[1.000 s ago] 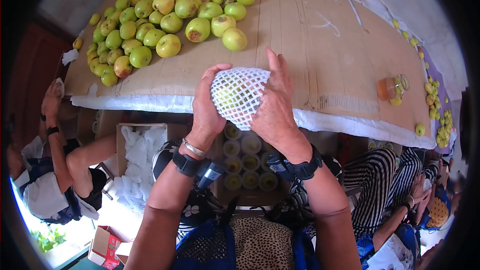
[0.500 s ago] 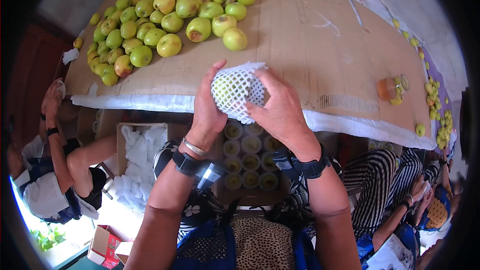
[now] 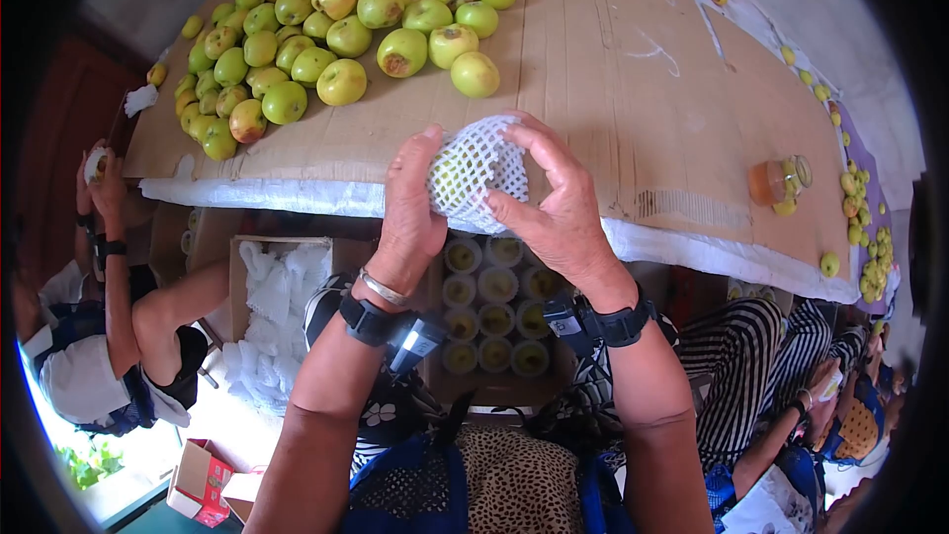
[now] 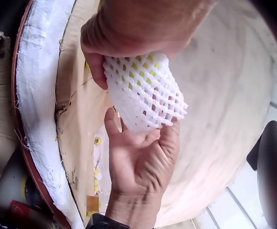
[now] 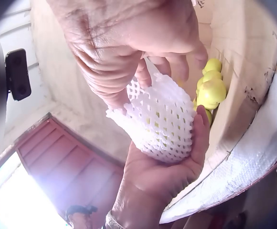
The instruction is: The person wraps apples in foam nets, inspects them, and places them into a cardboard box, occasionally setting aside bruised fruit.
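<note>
Over the table's near edge, a green apple (image 3: 453, 170) sits inside a white foam net sleeve (image 3: 484, 173). My left hand (image 3: 407, 200) grips the covered apple from the left, palm against it and thumb up its side. The net's loose end sticks out to the right, where my right hand (image 3: 568, 213) holds its edge with curled fingers and thumb. In the left wrist view, green skin shows through the mesh (image 4: 141, 95). The right wrist view has the right thumb (image 5: 117, 101) at the net's rim; the apple rests in the left palm (image 5: 162, 179).
Many loose apples (image 3: 341, 82) lie on the cardboard-covered table (image 3: 613, 129), some with brown spots. A jar (image 3: 776, 181) stands right. Below are a box of netted apples (image 3: 497, 321) and a carton of foam nets (image 3: 287, 287). Other people work at both sides.
My right hand's fingers, raised straight beside the net a second ago, now curl over its right end. The covered apple has tilted, its loose net end toward the right.
</note>
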A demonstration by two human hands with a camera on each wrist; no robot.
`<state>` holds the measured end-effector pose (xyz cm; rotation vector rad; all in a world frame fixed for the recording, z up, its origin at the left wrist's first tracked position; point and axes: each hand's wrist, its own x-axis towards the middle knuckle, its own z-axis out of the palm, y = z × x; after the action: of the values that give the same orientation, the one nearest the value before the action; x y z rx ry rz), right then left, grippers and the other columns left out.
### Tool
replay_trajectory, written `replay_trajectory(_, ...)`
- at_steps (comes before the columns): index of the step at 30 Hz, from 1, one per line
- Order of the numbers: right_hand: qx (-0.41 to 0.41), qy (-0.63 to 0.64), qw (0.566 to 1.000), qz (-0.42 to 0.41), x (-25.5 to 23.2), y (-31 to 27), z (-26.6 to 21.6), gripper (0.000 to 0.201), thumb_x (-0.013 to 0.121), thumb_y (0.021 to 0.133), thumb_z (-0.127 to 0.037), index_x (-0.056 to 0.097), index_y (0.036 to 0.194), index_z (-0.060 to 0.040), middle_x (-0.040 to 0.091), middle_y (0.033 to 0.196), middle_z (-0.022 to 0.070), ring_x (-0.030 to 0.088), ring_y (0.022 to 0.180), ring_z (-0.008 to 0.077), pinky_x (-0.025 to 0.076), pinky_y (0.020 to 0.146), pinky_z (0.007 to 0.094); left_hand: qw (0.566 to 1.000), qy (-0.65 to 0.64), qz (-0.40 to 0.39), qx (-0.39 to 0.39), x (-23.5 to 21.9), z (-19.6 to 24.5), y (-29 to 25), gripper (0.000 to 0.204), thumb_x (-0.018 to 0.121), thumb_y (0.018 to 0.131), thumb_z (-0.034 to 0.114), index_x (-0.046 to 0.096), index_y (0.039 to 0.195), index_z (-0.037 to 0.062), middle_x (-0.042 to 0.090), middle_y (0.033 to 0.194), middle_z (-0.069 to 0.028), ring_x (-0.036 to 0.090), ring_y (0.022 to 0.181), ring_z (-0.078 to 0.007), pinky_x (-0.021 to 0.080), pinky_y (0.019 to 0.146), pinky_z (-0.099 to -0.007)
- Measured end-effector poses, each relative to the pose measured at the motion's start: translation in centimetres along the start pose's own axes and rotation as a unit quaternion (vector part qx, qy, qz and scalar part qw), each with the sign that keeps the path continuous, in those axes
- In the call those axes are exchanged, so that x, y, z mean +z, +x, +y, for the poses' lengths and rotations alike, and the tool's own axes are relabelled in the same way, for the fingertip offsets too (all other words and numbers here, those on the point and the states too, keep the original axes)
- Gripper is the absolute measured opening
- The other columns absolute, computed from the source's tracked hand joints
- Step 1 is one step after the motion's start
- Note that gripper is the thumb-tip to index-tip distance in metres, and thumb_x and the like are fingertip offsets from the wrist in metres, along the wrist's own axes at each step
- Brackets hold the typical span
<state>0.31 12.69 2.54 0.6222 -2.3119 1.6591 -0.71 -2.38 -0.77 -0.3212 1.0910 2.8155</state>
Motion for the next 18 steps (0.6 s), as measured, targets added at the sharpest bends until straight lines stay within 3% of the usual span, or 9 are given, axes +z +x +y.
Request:
replay_trajectory(3, 0.020, 0.025, 0.999, 0.016, 0.6, 0.0, -0.4, 0.051, 0.073, 0.065, -0.010, 0.051, 0.110, -0.0008, 0.053, 0.115, 0.0187, 0.054, 0.107, 0.0303, 0.043, 0.090, 0.0366, 0.997, 0.062, 0.016, 0.035, 0.3, -0.1, -0.3, 0.018, 0.058, 0.085, 0.019, 0.056, 0.092, 0.0026, 0.060, 0.082, -0.0025, 0.058, 0.069, -0.0095, 0.048, 0.065, -0.0238)
replay_trajectory(7, 0.003, -0.043, 0.999, 0.007, 0.8, 0.0, -0.8, 0.054, 0.072, 0.066, -0.014, 0.048, 0.112, -0.0017, 0.054, 0.109, 0.0194, 0.055, 0.100, 0.0333, 0.045, 0.086, 0.0386, 0.986, 0.155, 0.009, 0.060, 0.2, -0.9, -0.5, 0.015, 0.057, 0.085, 0.017, 0.057, 0.091, 0.0028, 0.058, 0.081, -0.0007, 0.055, 0.068, -0.0065, 0.045, 0.063, -0.0212)
replay_trajectory(10, 0.008, -0.085, 0.996, -0.003, 0.9, 0.1, -0.9, 0.057, 0.070, 0.067, -0.016, 0.043, 0.115, -0.0018, 0.053, 0.107, 0.0205, 0.054, 0.098, 0.0361, 0.045, 0.084, 0.0407, 0.987, 0.146, 0.000, 0.067, 0.8, -0.9, -0.8, 0.019, 0.055, 0.087, 0.021, 0.056, 0.088, 0.0022, 0.057, 0.078, -0.0005, 0.051, 0.067, -0.0064, 0.043, 0.061, -0.0209)
replay_trajectory(13, 0.030, -0.120, 0.992, -0.038, 0.5, 0.1, -1.0, 0.059, 0.069, 0.068, -0.022, 0.041, 0.115, -0.0016, 0.052, 0.106, 0.0217, 0.053, 0.099, 0.0378, 0.044, 0.084, 0.0426, 0.969, 0.208, -0.024, 0.132, 0.0, -1.2, -0.4, 0.024, 0.051, 0.088, 0.025, 0.055, 0.086, 0.0011, 0.055, 0.078, -0.0006, 0.049, 0.068, -0.0073, 0.041, 0.061, -0.0214)
replay_trajectory(16, 0.069, -0.148, 0.982, -0.094, 0.0, 0.1, -1.3, 0.060, 0.069, 0.067, -0.028, 0.040, 0.113, -0.0016, 0.051, 0.106, 0.0228, 0.051, 0.100, 0.0389, 0.043, 0.084, 0.0438, 0.959, 0.273, -0.028, 0.066, 0.1, -0.8, -0.9, 0.028, 0.049, 0.088, 0.028, 0.054, 0.084, 0.0004, 0.054, 0.077, -0.0011, 0.047, 0.069, -0.0088, 0.040, 0.063, -0.0240)
replay_trajectory(18, 0.100, -0.160, 0.973, -0.130, -0.3, 0.0, -1.3, 0.061, 0.070, 0.066, -0.031, 0.040, 0.112, -0.0021, 0.051, 0.106, 0.0231, 0.051, 0.100, 0.0397, 0.043, 0.085, 0.0445, 0.936, 0.342, -0.076, 0.046, 0.9, 0.4, -1.6, 0.028, 0.049, 0.088, 0.028, 0.055, 0.084, 0.0010, 0.055, 0.077, -0.0021, 0.048, 0.072, -0.0088, 0.041, 0.065, -0.0245)
